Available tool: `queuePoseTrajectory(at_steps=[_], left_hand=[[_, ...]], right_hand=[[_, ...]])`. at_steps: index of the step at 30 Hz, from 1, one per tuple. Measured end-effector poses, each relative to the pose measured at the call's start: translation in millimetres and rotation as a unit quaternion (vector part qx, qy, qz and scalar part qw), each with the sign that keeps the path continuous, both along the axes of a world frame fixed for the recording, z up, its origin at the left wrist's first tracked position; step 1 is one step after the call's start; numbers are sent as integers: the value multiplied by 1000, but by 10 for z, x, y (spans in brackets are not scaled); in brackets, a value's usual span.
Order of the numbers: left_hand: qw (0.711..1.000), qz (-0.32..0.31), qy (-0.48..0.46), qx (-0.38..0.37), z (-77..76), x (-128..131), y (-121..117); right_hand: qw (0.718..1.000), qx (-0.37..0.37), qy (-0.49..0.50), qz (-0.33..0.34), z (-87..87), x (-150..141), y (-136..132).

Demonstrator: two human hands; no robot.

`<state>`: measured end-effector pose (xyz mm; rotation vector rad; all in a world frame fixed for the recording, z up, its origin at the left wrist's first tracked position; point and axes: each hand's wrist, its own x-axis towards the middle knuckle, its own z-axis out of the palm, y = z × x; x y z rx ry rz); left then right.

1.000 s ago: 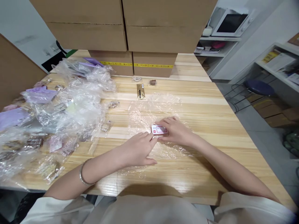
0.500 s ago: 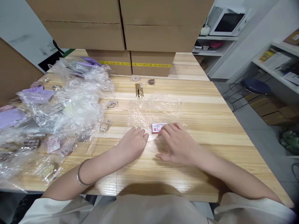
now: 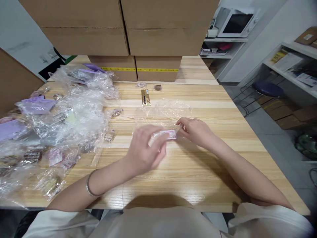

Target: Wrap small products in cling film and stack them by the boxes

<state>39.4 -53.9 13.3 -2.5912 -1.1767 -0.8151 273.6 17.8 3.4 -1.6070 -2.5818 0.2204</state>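
A small white box or card pack with red print [image 3: 169, 134] lies near the middle of the table, its left end hidden by my left hand [image 3: 146, 148]. That hand is blurred, with curled fingers and the thumb over the pack; whether it grips the pack I cannot tell. Just past the pack's right end, my right hand [image 3: 196, 132] has thumb and forefinger pinched together at the edge of a clear plastic bag [image 3: 170, 109]. The thin bag spreads flat behind the pack. Farther back lie a gold sachet [image 3: 146, 97] and a small brown wrapped piece [image 3: 158, 87].
A heap of clear plastic packets [image 3: 81, 109], some with purple cards [image 3: 37, 104], covers the table's left side. Stacked cardboard boxes [image 3: 158, 67] stand at the back. To the right are a stool [image 3: 267, 89] and shelves with a microwave [image 3: 235, 24].
My right hand has moved up and right, off the pack to the bag's edge. My left hand has turned and come over the pack's left end. The view has shifted slightly.
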Motion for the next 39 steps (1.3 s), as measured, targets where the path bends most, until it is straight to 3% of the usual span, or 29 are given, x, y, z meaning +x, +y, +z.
queuePoseTrajectory(at_steps=[3, 5, 8, 11, 14, 17, 20, 26, 34, 39], left_hand=[[970, -211, 90, -80, -178, 135, -135], [950, -252, 130, -128, -345, 192, -124], [967, -147, 133, -158, -577, 186, 26], [972, -30, 136, -188, -699, 85, 216], [964, -11, 124, -237, -715, -10, 348], [963, -8, 92, -254, -687, -26, 421], [965, 7, 65, -255, -661, -3, 470], [972, -17, 85, -220, -665, -26, 523], [961, -41, 76, -261, -562, -82, 518], [970, -61, 103, -214, -510, -54, 483]], right_hand=[[994, -68, 73, -35, -188, 76, 181], [991, -87, 96, -45, -330, 117, 272], [994, -40, 94, -23, -487, 162, 366], [994, 108, 26, -20, -493, 167, 383], [978, 209, -9, -22, -358, 111, 296], [984, 153, 27, 89, -243, 2, 140], [979, 72, 57, 180, -288, -98, 20], [978, 54, 65, 190, -490, -136, 14], [979, -14, 36, 199, -278, -143, -23], [977, -25, 85, 192, -272, -122, 27]])
